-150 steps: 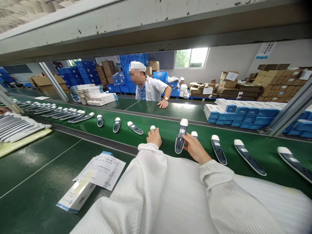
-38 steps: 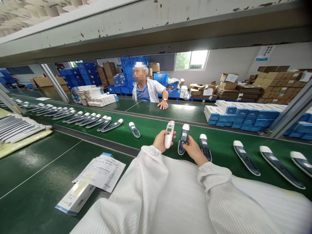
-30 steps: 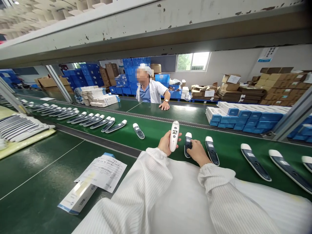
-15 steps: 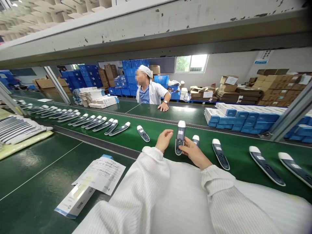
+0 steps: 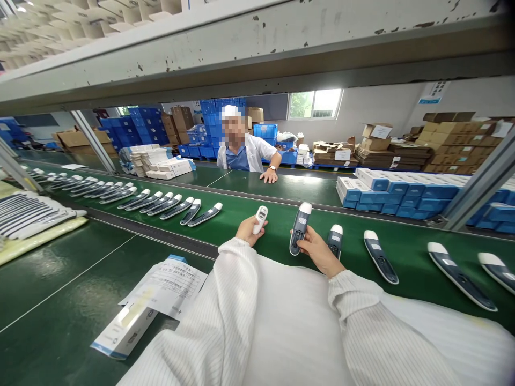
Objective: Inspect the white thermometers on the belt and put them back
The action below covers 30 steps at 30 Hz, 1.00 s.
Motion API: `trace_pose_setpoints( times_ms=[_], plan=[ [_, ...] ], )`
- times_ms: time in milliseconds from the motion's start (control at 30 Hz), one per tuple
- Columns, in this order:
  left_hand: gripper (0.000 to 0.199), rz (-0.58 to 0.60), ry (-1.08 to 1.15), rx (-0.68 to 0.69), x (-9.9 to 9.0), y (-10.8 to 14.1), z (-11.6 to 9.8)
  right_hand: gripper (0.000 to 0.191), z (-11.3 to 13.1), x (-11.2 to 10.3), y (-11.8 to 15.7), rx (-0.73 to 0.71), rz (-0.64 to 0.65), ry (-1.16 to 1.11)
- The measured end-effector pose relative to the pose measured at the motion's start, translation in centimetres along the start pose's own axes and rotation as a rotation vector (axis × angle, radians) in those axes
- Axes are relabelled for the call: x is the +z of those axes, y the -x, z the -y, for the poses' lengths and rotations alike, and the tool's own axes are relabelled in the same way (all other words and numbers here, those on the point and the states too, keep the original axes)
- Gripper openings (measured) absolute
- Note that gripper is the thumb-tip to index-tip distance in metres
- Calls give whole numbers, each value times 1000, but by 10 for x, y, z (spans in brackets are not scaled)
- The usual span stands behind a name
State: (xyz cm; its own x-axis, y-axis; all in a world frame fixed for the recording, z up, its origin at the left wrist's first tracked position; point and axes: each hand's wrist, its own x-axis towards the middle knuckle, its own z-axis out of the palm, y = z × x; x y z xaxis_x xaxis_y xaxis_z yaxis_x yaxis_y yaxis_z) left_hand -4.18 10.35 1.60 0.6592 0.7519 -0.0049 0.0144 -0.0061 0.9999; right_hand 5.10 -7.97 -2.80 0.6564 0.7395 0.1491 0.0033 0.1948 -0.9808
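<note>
My left hand (image 5: 249,230) grips a small white handheld thermometer (image 5: 260,220), its display side facing up. My right hand (image 5: 317,246) is shut on a dark grey and white handheld device (image 5: 300,229), standing nearly upright on the green conveyor belt (image 5: 277,228). Just right of that hand lies a similar device (image 5: 335,241), partly hidden by my fingers. Farther right, more of these devices (image 5: 380,264) lie slanted on the belt. A long row of them (image 5: 169,206) runs off to the left.
A co-worker (image 5: 245,155) in a white coat rests a hand on the far bench. A printed sheet (image 5: 169,287) and a white box (image 5: 124,332) lie on the near bench. Stacked blue-and-white boxes (image 5: 398,190) stand behind the belt at right. A steel shelf beam (image 5: 257,59) crosses overhead.
The devices on the belt have travelled right. My left hand now shows a white thermometer in its grip and has moved left. The co-worker has turned toward me.
</note>
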Motion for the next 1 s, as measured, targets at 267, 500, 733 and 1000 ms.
trace_pose_setpoints(
  times_ms=[267, 500, 733, 1000],
  plan=[
    [21, 400, 720, -163, 38, 31, -2, 47, -14, -9, -9, -108, -251, 563],
    [25, 408, 606, -214, 50, 35, 0, 41, -14, -17, -8, 35, -289, 779],
    [35, 239, 385, -66, 55, 34, 12, 67, -2, -2, -3, -200, -256, 599],
    [48, 197, 413, 86, 57, 34, 9, 70, 6, 20, 15, -304, -111, 635]
  ],
)
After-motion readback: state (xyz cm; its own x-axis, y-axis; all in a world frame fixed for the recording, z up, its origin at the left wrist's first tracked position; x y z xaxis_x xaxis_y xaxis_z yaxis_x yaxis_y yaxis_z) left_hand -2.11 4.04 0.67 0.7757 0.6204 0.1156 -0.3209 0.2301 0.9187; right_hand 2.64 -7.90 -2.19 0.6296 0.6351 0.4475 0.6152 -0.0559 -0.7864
